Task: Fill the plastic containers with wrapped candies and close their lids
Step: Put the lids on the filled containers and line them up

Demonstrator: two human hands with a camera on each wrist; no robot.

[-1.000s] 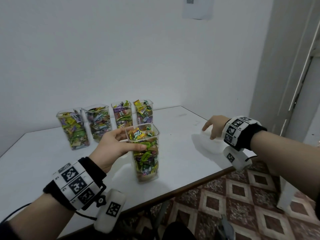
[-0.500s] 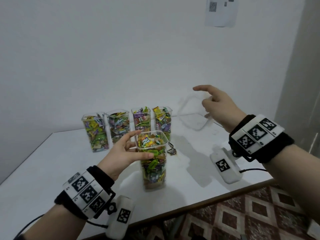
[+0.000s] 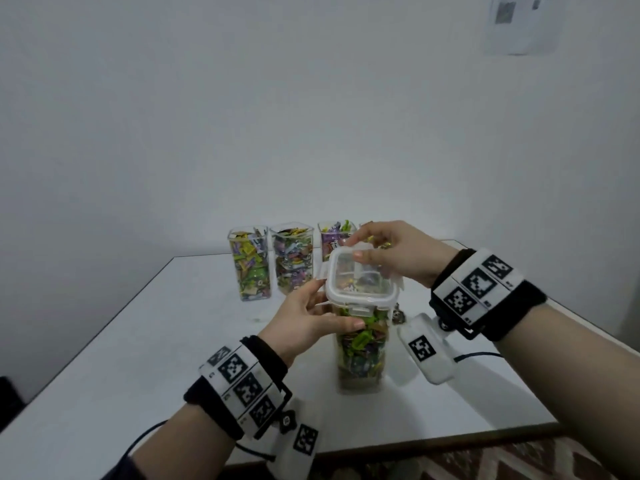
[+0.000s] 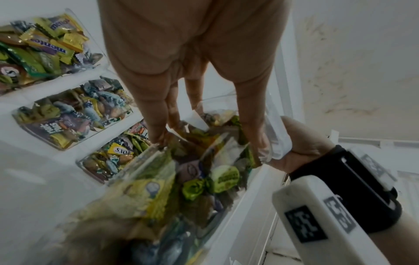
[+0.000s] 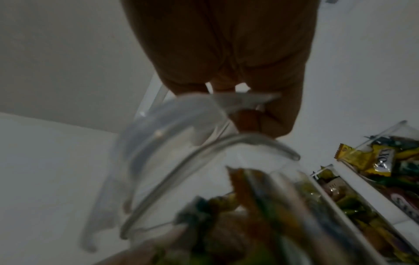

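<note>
Setting the lid (image 3: pixel 360 278) onto the full front container (image 3: pixel 362 344), the right hand (image 3: pixel 398 254) pinches its far edge; the left hand (image 3: pixel 308 320) grips the container on the bench (image 3: pixel 173 341). Its clips look unfastened; the back containers (image 3: pixel 270 261) still lack lids.

Head view looks down from above; both wrist views sit close, sharing the near container (image 3: pixel 360 344) with it.

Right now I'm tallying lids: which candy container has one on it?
The nearest container, gripped by the left hand; the right hand sets its lid. The back row stands uncovered.
</note>
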